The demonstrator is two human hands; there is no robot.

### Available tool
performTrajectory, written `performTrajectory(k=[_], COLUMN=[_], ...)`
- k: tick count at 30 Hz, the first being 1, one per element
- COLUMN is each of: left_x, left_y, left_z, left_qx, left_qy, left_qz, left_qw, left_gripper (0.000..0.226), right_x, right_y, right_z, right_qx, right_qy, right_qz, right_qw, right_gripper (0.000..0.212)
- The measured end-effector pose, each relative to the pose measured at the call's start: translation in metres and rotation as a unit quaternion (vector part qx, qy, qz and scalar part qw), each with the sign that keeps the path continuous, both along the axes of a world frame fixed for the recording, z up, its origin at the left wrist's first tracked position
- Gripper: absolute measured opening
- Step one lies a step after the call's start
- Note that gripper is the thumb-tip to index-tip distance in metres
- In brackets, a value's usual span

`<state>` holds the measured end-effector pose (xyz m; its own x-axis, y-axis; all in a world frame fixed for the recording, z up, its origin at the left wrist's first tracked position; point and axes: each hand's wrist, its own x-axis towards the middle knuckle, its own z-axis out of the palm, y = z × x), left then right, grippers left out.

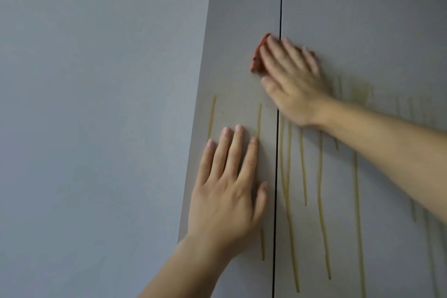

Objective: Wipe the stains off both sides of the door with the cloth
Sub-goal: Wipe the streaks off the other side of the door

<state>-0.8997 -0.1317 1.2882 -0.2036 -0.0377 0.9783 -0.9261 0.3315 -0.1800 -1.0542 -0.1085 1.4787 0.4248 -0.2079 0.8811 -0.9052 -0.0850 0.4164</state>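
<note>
Right hand [292,84] presses cloth [257,59] on door [362,31] — streaked

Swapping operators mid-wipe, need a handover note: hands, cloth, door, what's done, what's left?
Left hand: flat on the left door panel, holding nothing.
Right hand: presses the orange cloth flat across the gap between the panels, high up.
Done: only a faint smeared patch on the right door panel beside that hand.
Left: long yellow streaks on both panels, below the cloth.
</note>
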Motion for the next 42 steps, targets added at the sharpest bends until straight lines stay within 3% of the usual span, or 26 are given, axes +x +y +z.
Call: performTrajectory(k=[2, 4, 8, 9, 14, 15, 18, 19, 20, 23, 25, 30, 35, 39, 42], left_x=[0.001, 0.001, -0.002, -0.002, -0.003, -0.004, -0.006, -0.007, -0.009, -0.015, -0.020, -0.037, -0.071, -0.101, -0.107], left_y=[0.000, 0.001, 0.003, 0.003, 0.002, 0.003, 0.004, 0.005, 0.006, 0.010, 0.013, 0.021, 0.026, 0.024, 0.021], left_z=[0.000, 0.001, 0.002, 0.002, 0.001, 0.001, 0.002, 0.002, 0.002, 0.003, 0.004, 0.009, 0.022, 0.027, 0.026], left_qx=[-0.001, -0.003, 0.001, 0.002, -0.006, -0.006, -0.004, -0.004, -0.002, 0.009, 0.023, 0.047, 0.030, 0.037, 0.037], left_qy=[0.000, 0.001, 0.007, 0.009, 0.012, 0.013, 0.022, 0.027, 0.032, 0.048, 0.054, 0.088, 0.008, -0.038, -0.034], left_qz=[-0.003, 0.002, 0.001, 0.001, 0.007, 0.011, 0.006, 0.003, 0.000, 0.004, 0.010, -0.007, -0.032, -0.019, 0.011], left_qw=[1.000, 1.000, 1.000, 1.000, 1.000, 1.000, 1.000, 1.000, 0.999, 0.999, 0.998, 0.995, 0.999, 0.998, 0.999], left_gripper=[0.070, 0.069, 0.069, 0.069, 0.069, 0.069, 0.069, 0.068, 0.067, 0.065, 0.065, 0.065, 0.066, 0.064, 0.062], right_x=[-0.006, -0.023, -0.034, -0.030, -0.048, -0.057, -0.073, -0.070, -0.065, -0.068, -0.087, -0.103, -0.121, -0.146, -0.142], right_y=[-0.006, -0.004, 0.003, 0.002, -0.005, -0.003, 0.004, 0.003, 0.002, -0.001, 0.001, 0.002, 0.000, 0.006, 0.002], right_z=[-0.034, -0.034, 0.011, 0.005, -0.045, -0.033, 0.003, 0.002, -0.009, -0.049, -0.042, 0.000, -0.026, 0.010, -0.022], right_qx=[-0.006, 0.007, 0.018, 0.011, 0.008, 0.006, 0.018, 0.018, 0.008, 0.013, 0.026, 0.010, 0.020, 0.020, 0.004], right_qy=[0.109, 0.152, -0.090, -0.110, 0.091, 0.075, -0.111, -0.133, -0.120, 0.036, 0.083, -0.071, 0.112, -0.035, -0.004], right_qz=[-0.002, -0.011, -0.001, 0.000, -0.011, -0.015, -0.007, -0.006, -0.007, -0.004, -0.012, 0.003, -0.002, 0.014, 0.016], right_qw=[0.994, 0.988, 0.996, 0.994, 0.996, 0.997, 0.994, 0.991, 0.993, 0.999, 0.996, 0.997, 0.993, 0.999, 1.000], right_gripper=[0.073, 0.071, 0.077, 0.076, 0.073, 0.074, 0.078, 0.079, 0.081, 0.081, 0.078, 0.090, 0.079, 0.090, 0.087])
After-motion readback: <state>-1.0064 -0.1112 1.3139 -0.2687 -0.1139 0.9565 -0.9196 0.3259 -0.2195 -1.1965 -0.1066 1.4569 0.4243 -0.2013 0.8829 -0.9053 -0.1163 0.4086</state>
